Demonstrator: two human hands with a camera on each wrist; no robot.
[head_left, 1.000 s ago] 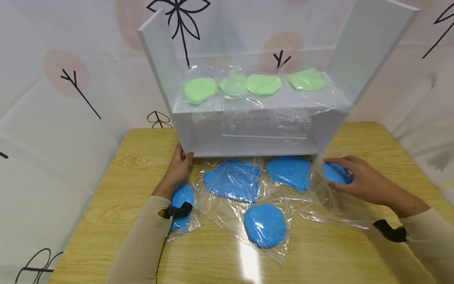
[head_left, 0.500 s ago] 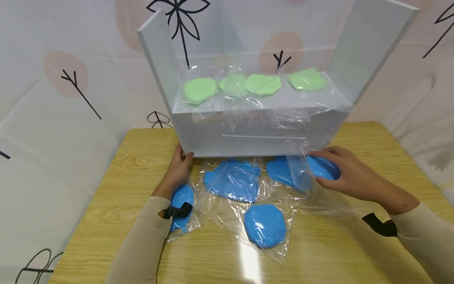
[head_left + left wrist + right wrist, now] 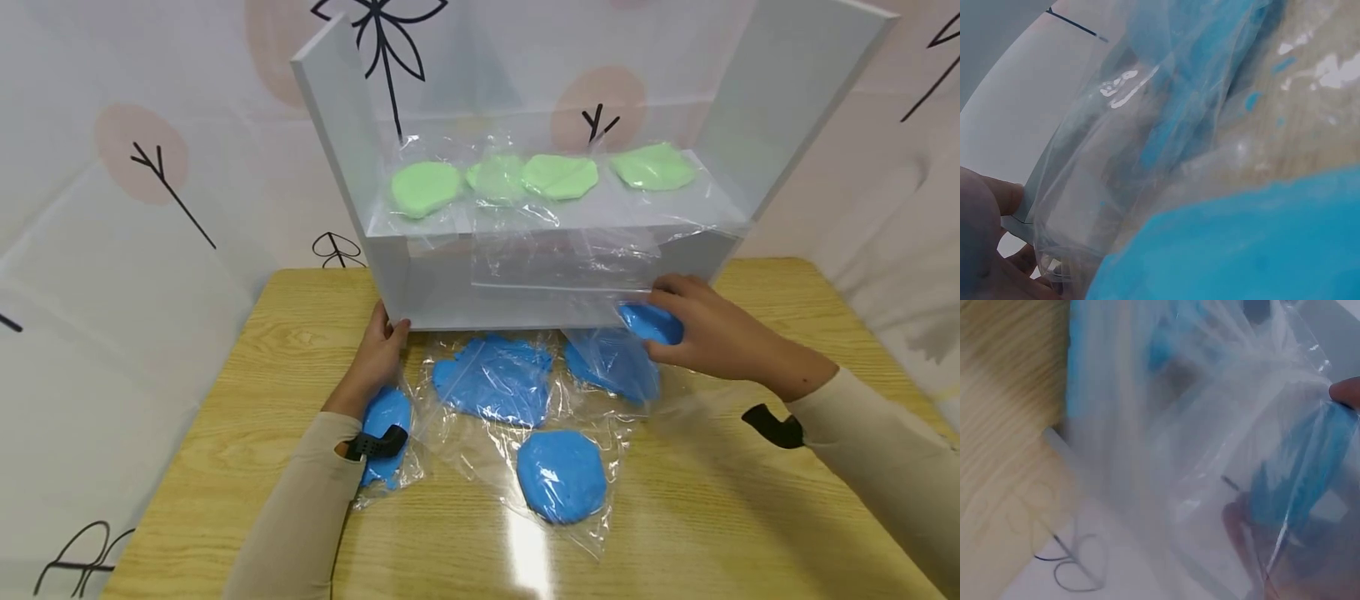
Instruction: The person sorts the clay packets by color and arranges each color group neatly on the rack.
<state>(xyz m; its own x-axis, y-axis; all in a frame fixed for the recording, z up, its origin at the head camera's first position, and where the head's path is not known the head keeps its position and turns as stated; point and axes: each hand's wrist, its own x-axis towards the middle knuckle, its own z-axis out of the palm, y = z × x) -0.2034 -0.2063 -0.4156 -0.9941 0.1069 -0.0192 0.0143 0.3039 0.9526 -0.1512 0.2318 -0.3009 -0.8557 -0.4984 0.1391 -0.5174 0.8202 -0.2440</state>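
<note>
My left hand (image 3: 377, 354) grips the lower left corner of a white shelf unit (image 3: 551, 218); in the left wrist view the thumb (image 3: 1005, 195) lies on the board's edge. At the shelf's lower right, my right hand (image 3: 708, 329) pinches a flat blue piece of clay (image 3: 651, 322) inside a clear plastic bag. The bag hangs down over another bagged blue piece (image 3: 609, 367). In the right wrist view, the held blue piece (image 3: 1304, 469) shows through the plastic between fingertips. A bagged blue slab (image 3: 386, 429) lies partly under my left wrist.
Several light green pieces in clear bags lie on the upper shelf board, such as the leftmost green piece (image 3: 426, 189); their plastic droops over its front edge. More bagged blue pieces, one ragged (image 3: 495, 379) and one round (image 3: 561, 475), lie on the wooden table (image 3: 712, 533).
My right hand has lifted the bagged blue piece from the table and moved it left and away, up to the lower shelf opening. The left hand has stayed on the shelf corner.
</note>
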